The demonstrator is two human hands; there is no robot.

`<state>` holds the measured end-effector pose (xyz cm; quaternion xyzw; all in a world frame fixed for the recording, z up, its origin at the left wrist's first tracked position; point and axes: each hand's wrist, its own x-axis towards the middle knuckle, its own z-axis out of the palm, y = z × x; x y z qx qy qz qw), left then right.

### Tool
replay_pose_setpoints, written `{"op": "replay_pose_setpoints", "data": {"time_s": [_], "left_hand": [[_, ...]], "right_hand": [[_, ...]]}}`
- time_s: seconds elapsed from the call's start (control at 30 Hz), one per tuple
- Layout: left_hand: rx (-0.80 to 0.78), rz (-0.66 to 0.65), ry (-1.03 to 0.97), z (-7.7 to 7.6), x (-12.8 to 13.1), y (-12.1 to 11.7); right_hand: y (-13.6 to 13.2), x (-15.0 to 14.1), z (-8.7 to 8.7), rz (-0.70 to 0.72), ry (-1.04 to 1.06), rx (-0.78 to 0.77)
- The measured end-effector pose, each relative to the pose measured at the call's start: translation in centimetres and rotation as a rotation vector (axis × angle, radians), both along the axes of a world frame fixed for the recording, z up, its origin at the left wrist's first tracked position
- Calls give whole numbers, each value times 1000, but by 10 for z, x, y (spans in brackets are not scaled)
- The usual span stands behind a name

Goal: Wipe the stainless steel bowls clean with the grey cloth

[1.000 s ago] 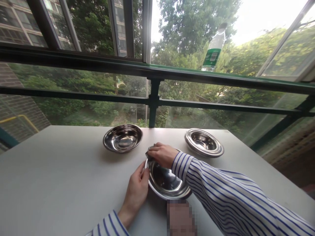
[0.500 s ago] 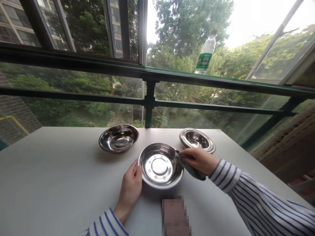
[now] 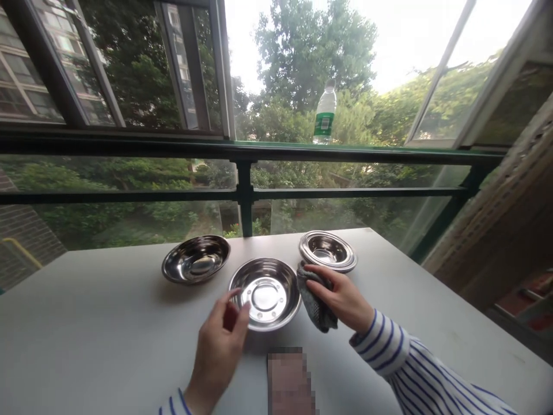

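A shiny steel bowl (image 3: 265,295) stands on the white table in front of me. My left hand (image 3: 219,340) is at its left rim, thumb and fingers parted and curved, with nothing held between them. Bunched in my right hand (image 3: 341,291) is a dark grey cloth (image 3: 317,302), which hangs by the bowl's right rim. Behind and to the left sits a second steel bowl (image 3: 196,259), tilted. Beyond my right hand lies a wide-rimmed steel dish (image 3: 328,251), perhaps more than one nested together.
A blurred-out rectangular object (image 3: 289,380) lies at the near side of the white table (image 3: 108,340). Past the table's far edge runs a dark green railing (image 3: 173,150), with a plastic bottle (image 3: 325,115) standing upright on it. Open windows and trees are behind.
My left hand has loosened from the bowl's rim and its fingers have spread. My right hand has drawn the cloth from inside the rim to outside the bowl. The view has shifted and levelled.
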<state>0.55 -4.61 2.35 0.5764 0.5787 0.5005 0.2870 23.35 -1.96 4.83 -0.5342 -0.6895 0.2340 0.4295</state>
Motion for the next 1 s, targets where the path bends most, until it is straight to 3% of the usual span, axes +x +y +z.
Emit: {"op": "replay_pose_setpoints", "data": {"time_s": [0.13, 0.2, 0.4, 0.57, 0.77, 1.0], "left_hand": [[-183, -483, -161, 15, 43, -9], [-142, -555, -250, 15, 60, -4], [-201, -504, -554, 10, 73, 23], [-197, -325, -672, 19, 71, 36], [-153, -227, -772, 32, 78, 47], [-103, -163, -868, 41, 86, 53]], "right_hand": [[-6, -10, -1, 66, 169, -38], [-9, -11, -2, 111, 289, -46], [-11, 4, -11, 129, 497, 6], [-7, 13, -27, 130, 584, -25], [-3, 18, -39, 4, 591, 7], [-4, 45, -30, -154, 549, 77]]}}
